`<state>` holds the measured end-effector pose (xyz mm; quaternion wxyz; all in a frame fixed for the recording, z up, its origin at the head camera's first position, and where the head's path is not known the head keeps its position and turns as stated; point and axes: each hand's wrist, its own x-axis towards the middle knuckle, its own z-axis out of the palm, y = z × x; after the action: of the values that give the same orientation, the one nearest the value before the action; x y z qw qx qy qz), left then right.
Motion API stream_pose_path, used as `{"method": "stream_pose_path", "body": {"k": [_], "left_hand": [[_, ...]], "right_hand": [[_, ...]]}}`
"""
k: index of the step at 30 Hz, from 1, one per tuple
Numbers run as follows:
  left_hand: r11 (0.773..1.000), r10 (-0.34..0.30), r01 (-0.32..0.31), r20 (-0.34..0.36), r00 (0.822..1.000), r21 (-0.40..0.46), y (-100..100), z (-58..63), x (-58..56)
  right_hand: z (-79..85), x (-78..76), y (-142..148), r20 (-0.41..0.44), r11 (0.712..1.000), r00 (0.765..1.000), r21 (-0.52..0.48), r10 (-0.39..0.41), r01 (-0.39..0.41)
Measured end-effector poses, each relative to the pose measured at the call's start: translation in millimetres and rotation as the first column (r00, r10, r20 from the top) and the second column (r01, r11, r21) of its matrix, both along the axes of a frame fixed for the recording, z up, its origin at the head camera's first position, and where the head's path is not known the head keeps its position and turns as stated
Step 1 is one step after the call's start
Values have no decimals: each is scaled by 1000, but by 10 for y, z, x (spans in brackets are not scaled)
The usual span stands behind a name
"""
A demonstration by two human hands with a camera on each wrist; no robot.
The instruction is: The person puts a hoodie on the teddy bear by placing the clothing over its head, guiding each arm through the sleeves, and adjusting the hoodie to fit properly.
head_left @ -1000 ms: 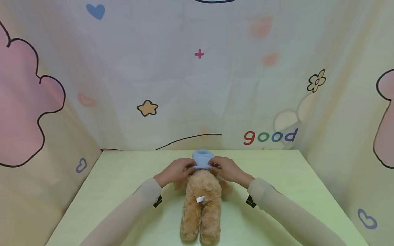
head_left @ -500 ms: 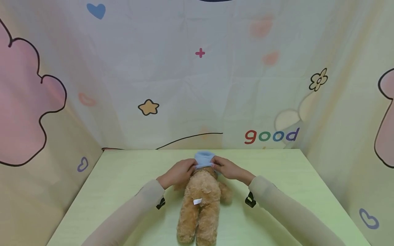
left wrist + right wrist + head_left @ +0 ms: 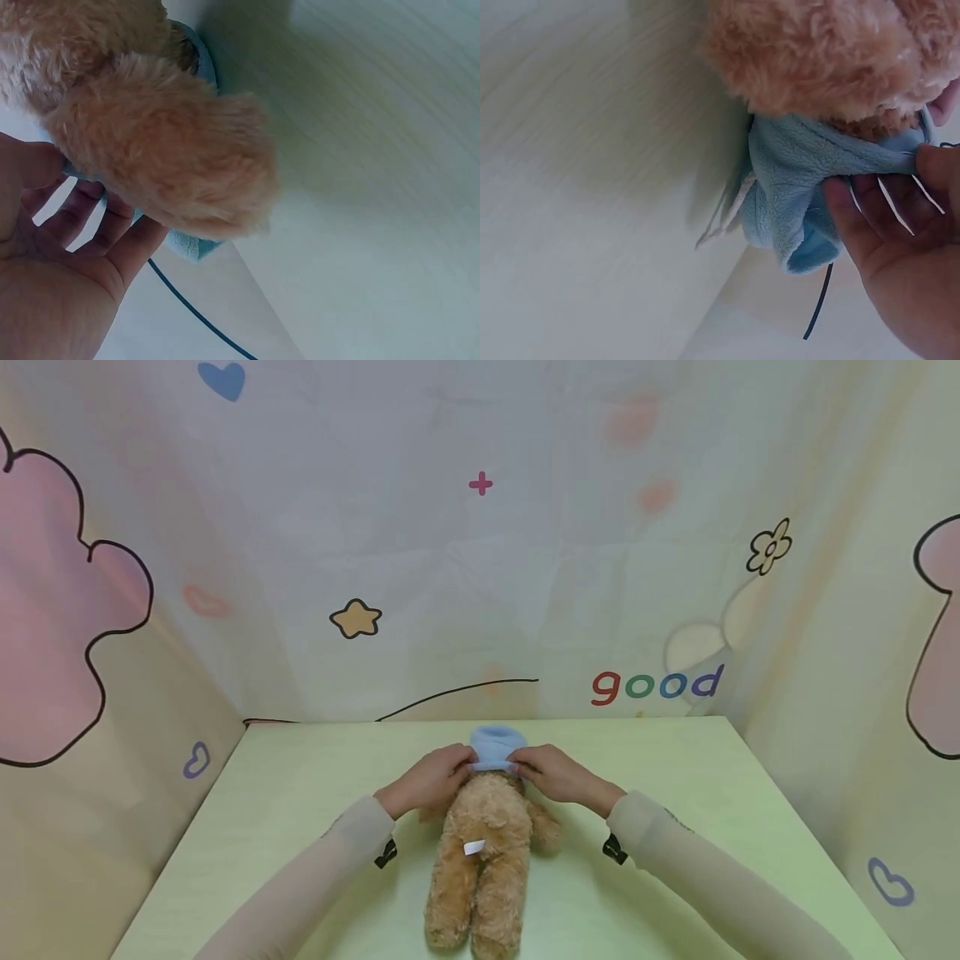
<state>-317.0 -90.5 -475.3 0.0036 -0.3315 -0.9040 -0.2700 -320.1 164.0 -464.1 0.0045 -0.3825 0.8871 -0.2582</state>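
Observation:
A light brown plush bear [image 3: 487, 814] lies on the table with its legs toward me, a small white tag [image 3: 474, 847] near the top of them. Its head is hidden inside a light blue fleece toy garment [image 3: 497, 745]. My left hand [image 3: 429, 777] pinches the garment's lower edge on the left; in the left wrist view the bear's furry arm [image 3: 172, 157] covers part of the cloth. On the right, my right hand [image 3: 558, 774] pinches the same edge between thumb and fingers. A sleeve-like opening [image 3: 814, 251] and a pale cord [image 3: 731, 214] hang from the garment in the right wrist view.
The pale green table [image 3: 315, 760] ends at a printed curtain [image 3: 420, 568] just behind the garment. More curtain stands along both sides. A dark strap [image 3: 615, 849] hangs under the right sleeve, another dark strap [image 3: 386, 853] under the left.
The bear's legs have swung slightly to the left. Both hands keep their pinch on the garment's edge, close to where they were.

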Motion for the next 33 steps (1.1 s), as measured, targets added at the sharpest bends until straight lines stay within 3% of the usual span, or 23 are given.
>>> {"method": "stream_pose_path", "body": {"k": [3,5,9,11,13,18,25,30,33], "left_hand": [[999,-39,40,48,998,-15,-45,2,-17],[997,-72,74,146,987,-8,-99,10,-24],[993,-120,119,372,920,26,-229,22,-3],[989,-142,145,421,896,25,-262,22,20],[982,-169,186,395,903,-5,-271,1,41],[972,-205,226,223,953,-70,-256,-59,119],[976,-198,205,89,976,-70,-223,-172,221],[985,-162,166,64,985,-55,-206,-209,259],[988,-138,145,117,984,-55,-228,-175,253]], "right_hand": [[-2,25,28,105,1000,994,-22,8,-6],[-7,47,58,182,1000,983,-27,21,-16],[-39,86,118,292,999,955,-21,53,-49],[-74,100,136,300,998,952,-11,64,-64],[-122,107,137,271,996,958,-6,90,-92],[-245,126,75,124,991,983,-6,137,-137],[-291,193,18,-11,994,994,36,105,-104],[-258,223,18,-56,994,993,32,106,-104],[-211,206,39,-5,995,995,13,100,-100]]}}
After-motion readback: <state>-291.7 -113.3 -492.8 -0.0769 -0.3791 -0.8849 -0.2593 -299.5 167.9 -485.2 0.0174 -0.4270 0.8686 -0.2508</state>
